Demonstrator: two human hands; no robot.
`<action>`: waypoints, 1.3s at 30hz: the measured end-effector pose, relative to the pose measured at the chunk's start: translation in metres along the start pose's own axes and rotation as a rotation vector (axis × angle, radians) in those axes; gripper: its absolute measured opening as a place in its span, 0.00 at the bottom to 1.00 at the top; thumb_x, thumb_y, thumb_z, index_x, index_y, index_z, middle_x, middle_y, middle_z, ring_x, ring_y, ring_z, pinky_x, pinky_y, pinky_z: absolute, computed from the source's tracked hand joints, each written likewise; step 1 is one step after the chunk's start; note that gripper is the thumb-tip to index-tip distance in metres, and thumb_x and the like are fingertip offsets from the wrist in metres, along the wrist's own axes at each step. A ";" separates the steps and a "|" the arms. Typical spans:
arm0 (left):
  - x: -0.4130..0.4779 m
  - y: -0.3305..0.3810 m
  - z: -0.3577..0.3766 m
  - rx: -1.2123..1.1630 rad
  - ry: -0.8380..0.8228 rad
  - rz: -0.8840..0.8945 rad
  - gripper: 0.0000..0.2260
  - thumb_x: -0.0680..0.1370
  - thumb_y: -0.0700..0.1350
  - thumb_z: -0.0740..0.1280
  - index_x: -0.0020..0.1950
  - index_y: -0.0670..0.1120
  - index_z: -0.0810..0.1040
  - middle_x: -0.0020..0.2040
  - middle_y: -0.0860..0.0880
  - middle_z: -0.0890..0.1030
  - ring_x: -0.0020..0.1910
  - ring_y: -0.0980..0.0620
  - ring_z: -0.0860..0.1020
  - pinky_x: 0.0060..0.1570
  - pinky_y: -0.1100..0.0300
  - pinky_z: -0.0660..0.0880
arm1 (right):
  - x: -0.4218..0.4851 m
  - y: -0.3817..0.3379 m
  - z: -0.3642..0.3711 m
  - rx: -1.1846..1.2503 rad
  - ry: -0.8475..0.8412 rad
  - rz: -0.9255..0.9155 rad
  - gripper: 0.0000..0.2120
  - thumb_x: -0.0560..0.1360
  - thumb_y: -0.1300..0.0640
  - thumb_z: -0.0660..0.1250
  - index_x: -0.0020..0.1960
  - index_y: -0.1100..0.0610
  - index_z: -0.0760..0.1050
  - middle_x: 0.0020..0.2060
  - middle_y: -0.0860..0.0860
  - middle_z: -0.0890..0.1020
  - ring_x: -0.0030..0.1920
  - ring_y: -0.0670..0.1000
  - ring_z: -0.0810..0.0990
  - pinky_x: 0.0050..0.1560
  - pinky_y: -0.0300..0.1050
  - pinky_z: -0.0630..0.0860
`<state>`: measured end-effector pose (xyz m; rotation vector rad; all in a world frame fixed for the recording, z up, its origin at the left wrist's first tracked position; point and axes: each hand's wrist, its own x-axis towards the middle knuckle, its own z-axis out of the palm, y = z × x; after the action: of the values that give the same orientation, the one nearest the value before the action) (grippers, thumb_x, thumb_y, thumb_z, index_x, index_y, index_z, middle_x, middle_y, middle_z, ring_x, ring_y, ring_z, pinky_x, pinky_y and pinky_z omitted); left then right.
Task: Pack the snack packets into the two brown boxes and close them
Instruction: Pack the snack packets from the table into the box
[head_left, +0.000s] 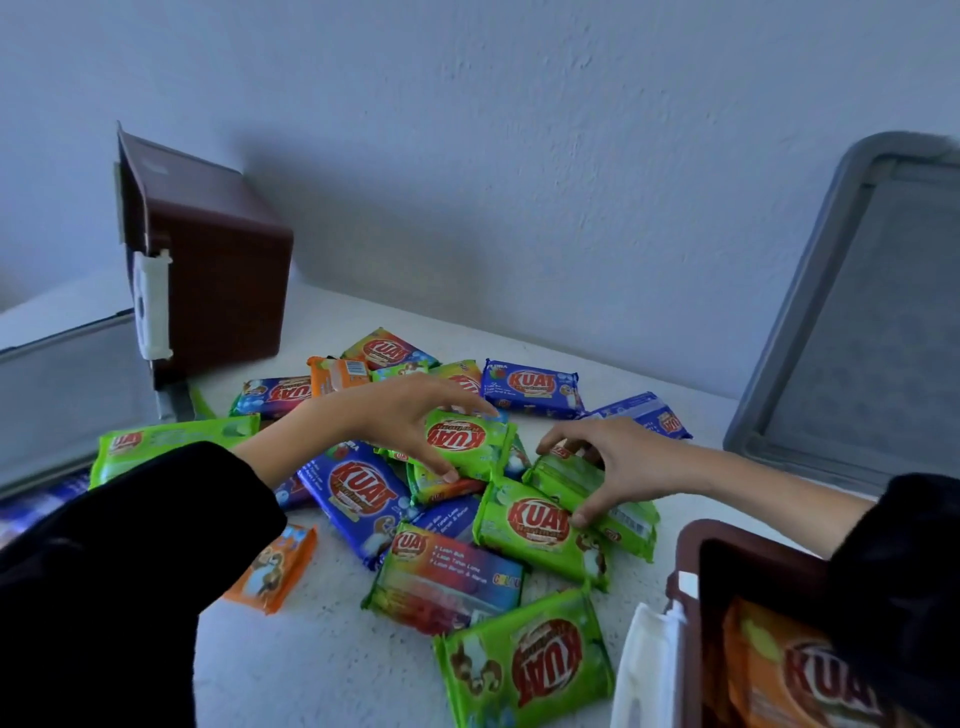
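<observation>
Brown plastic forms the left box (218, 270), which stands at ten o'clock from the pile. It has a white latch (153, 306) on its near edge and a grey lid (67, 384) spread out to its left. The snack packets (447, 577) lie scattered and overlapping on a white table (322, 654), and most show "KUAT" in white-edged letters on a red oval.

At nine o'clock lies a long green packet (171, 441), partly behind the black left sleeve (130, 545). An orange packet (275, 566) sits alone at seven o'clock, and its print is too blurred to read. A blue packet (358, 493) reading KUAT lies just under the left wrist.

The left hand (400, 415) reaches over the middle of the heap. It pinches a green KUAT packet (467, 441) between the thumb on the near edge and the fingers on the far edge, and the logo faces upside down. At twelve o'clock another blue KUAT packet (530, 387) lies flat. At six o'clock a large green packet (524, 665) shows its logo turned sideways.

The right hand (618, 457) is spread wide over a second green packet (563, 483), with fingertips on the far edge and the thumb on the near edge, clasping it.

At five o'clock the right box (691, 551) stands open with an orange KUAT packet (789, 670) inside. Its grey lid (852, 312) stands raised at two o'clock.
</observation>
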<state>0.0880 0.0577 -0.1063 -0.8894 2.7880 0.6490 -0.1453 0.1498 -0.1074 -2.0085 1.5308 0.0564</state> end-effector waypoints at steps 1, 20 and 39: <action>-0.001 0.001 0.000 0.006 0.009 0.010 0.32 0.68 0.57 0.73 0.69 0.59 0.65 0.67 0.57 0.70 0.64 0.58 0.68 0.65 0.60 0.62 | 0.001 0.002 0.000 0.021 0.001 0.017 0.33 0.63 0.53 0.77 0.65 0.48 0.68 0.64 0.49 0.73 0.62 0.48 0.71 0.56 0.38 0.67; -0.014 0.142 -0.058 0.191 0.279 0.255 0.34 0.61 0.71 0.64 0.64 0.59 0.69 0.53 0.56 0.76 0.49 0.57 0.74 0.49 0.58 0.72 | -0.156 -0.014 -0.060 0.000 0.476 -0.048 0.30 0.59 0.58 0.79 0.53 0.36 0.72 0.55 0.45 0.74 0.54 0.45 0.73 0.48 0.32 0.67; -0.030 0.286 0.074 0.425 0.159 0.520 0.34 0.64 0.66 0.70 0.65 0.52 0.70 0.56 0.50 0.78 0.53 0.50 0.78 0.37 0.61 0.73 | -0.305 0.011 0.069 -0.125 0.198 0.121 0.32 0.59 0.56 0.78 0.60 0.41 0.72 0.58 0.44 0.69 0.59 0.46 0.68 0.61 0.43 0.66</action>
<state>-0.0532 0.3152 -0.0624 -0.1380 3.1344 0.0172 -0.2346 0.4449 -0.0515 -2.0665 1.8136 0.0012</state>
